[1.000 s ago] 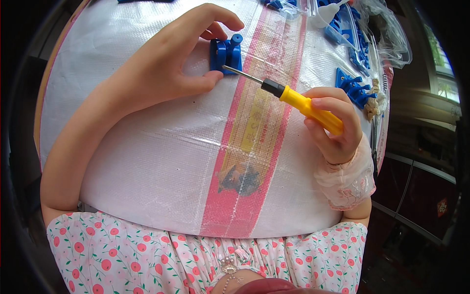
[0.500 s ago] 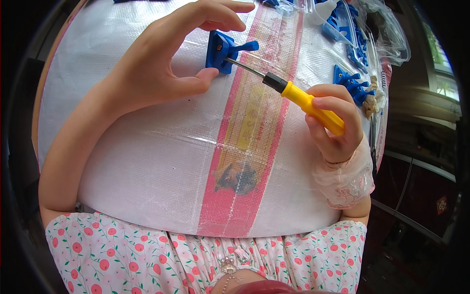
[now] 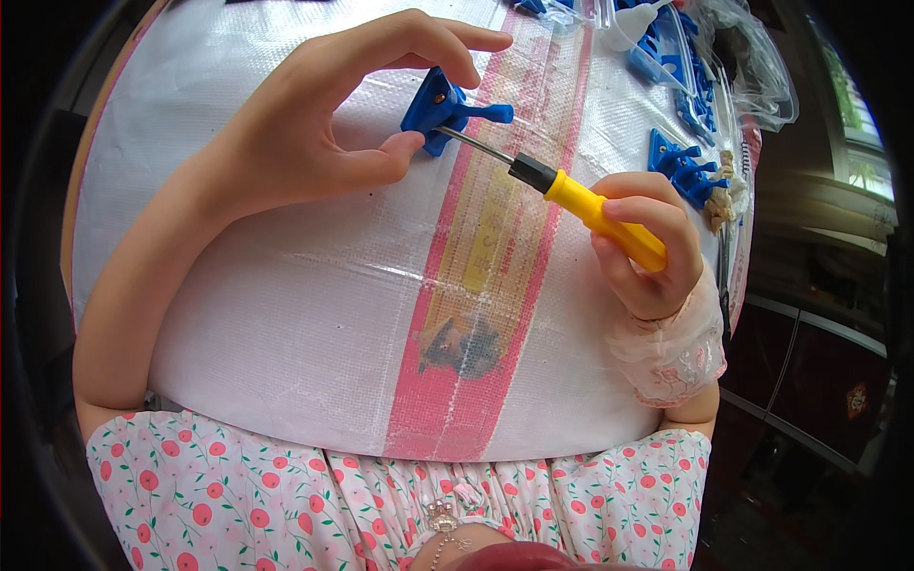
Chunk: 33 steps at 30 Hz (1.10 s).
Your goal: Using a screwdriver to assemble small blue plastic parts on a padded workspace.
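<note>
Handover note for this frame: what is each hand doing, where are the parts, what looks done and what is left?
Left hand: pinches a blue plastic part tilted up off the white woven sheet.
Right hand: closed round the yellow handle of a screwdriver, tip at the part's underside.
More blue parts lie at the table's far right, beside a clear plastic bag.
Done: a brass-coloured screw head shows on the held part's face.
Left: cannot tell whether the screw at the tip is tight; the loose parts look untouched.
</note>
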Tool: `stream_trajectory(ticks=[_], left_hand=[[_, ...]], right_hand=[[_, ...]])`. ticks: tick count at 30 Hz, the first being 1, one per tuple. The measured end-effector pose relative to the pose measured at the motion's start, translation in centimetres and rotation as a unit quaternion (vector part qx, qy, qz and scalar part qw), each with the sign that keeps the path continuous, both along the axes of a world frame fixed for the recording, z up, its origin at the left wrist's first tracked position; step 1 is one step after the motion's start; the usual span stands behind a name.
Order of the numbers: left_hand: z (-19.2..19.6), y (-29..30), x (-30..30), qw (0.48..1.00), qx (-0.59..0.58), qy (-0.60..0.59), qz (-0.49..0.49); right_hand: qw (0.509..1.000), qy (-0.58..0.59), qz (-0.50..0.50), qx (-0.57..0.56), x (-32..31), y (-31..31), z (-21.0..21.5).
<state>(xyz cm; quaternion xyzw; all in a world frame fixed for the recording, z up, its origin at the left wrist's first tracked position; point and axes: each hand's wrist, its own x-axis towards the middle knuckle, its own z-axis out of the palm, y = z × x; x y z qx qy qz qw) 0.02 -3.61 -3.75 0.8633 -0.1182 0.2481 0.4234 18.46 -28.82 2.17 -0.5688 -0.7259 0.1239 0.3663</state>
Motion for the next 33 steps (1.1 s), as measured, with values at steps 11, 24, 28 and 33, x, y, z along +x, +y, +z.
stream_trajectory(ticks=[11, 24, 28, 33], left_hand=[[0.2, 0.0, 0.0, 0.999, -0.011, -0.011, -0.045], [1.5, -0.1, 0.4, 0.983, -0.141, 0.094, -0.075], [2.0, -0.2, 0.3, 0.979, -0.113, 0.166, -0.040], [-0.2, 0.3, -0.4, 0.976, -0.138, 0.166, 0.025]], right_hand=[[0.999, -0.033, 0.000, 0.021, -0.5, -0.2, 0.1], [0.999, -0.029, 0.014, 0.009, -0.1, -0.3, 0.2], [1.000, -0.006, 0.012, 0.009, -0.1, -0.2, 0.0], [0.999, -0.013, 0.021, 0.019, 0.3, 0.3, -0.3]])
